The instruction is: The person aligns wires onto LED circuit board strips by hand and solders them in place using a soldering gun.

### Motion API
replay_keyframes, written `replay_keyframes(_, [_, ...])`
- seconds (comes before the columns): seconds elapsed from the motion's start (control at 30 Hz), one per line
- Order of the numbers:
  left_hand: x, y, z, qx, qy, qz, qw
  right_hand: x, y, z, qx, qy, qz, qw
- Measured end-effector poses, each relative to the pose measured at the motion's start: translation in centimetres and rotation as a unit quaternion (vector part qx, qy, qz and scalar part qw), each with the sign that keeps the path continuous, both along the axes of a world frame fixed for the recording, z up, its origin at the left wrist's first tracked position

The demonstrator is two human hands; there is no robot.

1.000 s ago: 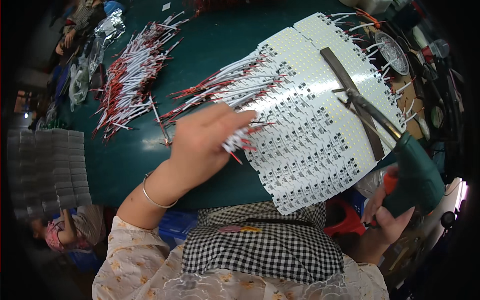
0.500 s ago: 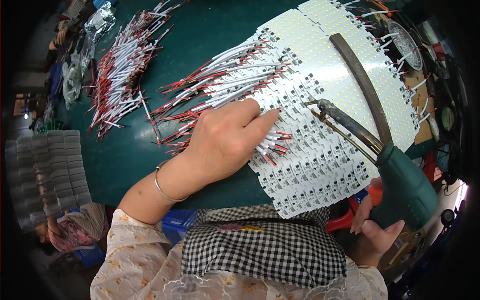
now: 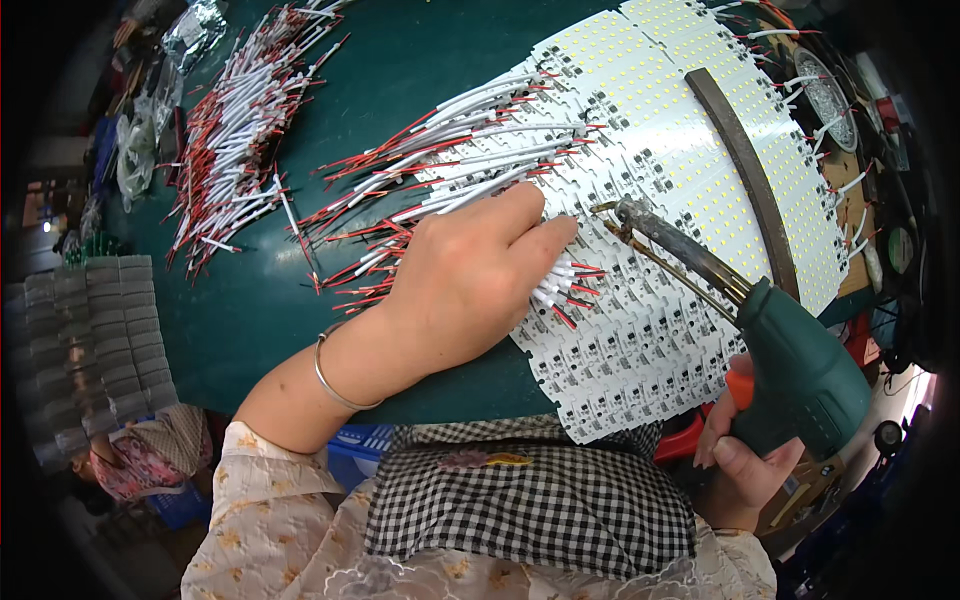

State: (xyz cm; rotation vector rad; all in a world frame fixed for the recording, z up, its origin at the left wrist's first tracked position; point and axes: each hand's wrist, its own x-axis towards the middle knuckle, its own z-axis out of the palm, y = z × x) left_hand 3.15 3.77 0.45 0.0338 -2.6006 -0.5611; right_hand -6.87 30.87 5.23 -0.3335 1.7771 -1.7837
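My left hand (image 3: 470, 260) is closed in a pinch over a row of white-sleeved wires (image 3: 480, 185) with red and black ends. The wire at its fingertips is mostly hidden by the fingers. More sleeved ends stick out below the hand, over the white LED circuit boards (image 3: 640, 340). A green soldering gun (image 3: 810, 365) with an orange trigger (image 3: 739, 389) is gripped in my right hand (image 3: 745, 465). Its metal tip points left and hangs over the boards, a small gap from my left fingertips.
A dark curved metal bar (image 3: 745, 170) lies across the boards. A heap of loose wires (image 3: 245, 130) covers the far left of the green table (image 3: 400, 50). Stacked grey blocks (image 3: 110, 340) stand at the left, a round metal dish (image 3: 828, 100) at the right. Another person (image 3: 150, 455) sits at lower left.
The soldering gun's tip has come left, closer to my left fingertips. My left hand keeps its pinch over the wires, and the whole view has shifted slightly.
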Motion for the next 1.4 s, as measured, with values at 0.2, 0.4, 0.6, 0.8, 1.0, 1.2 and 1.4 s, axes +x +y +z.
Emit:
replay_keyframes(0.2, [0.2, 0.2, -0.2, -0.008, -0.004, 0.006, 1.0, 0.0, -0.7, 0.3, 0.023, -0.039, 0.001, 0.999])
replay_keyframes(0.4, [0.0, 0.0, -0.4, 0.0, 0.013, -0.003, 1.0, -0.1, -0.9, 0.3, 0.033, -0.04, 0.016, 0.999])
replay_keyframes(0.6, [0.0, -0.1, -0.5, 0.011, 0.01, -0.005, 1.0, -0.3, -0.7, 0.3, 0.037, -0.067, 0.018, 0.997])
replay_keyframes(0.8, [-0.1, -0.2, -0.7, 0.023, 0.021, -0.011, 0.999, -0.2, -0.8, 0.2, 0.049, -0.033, 0.031, 0.998])
replay_keyframes(1.0, [-0.1, -0.3, -0.7, 0.019, 0.022, -0.012, 1.0, -0.3, -0.8, 0.3, 0.114, 0.022, 0.06, 0.991])
replay_keyframes(1.2, [-0.3, -0.3, -0.6, 0.014, 0.023, -0.015, 1.0, -1.3, -1.4, 1.6, 0.02, -0.018, 0.026, 0.999])
replay_keyframes(1.4, [-0.1, -0.2, -0.6, -0.011, 0.017, -0.01, 1.0, -1.2, -0.9, 1.1, -0.015, -0.01, 0.001, 1.0])
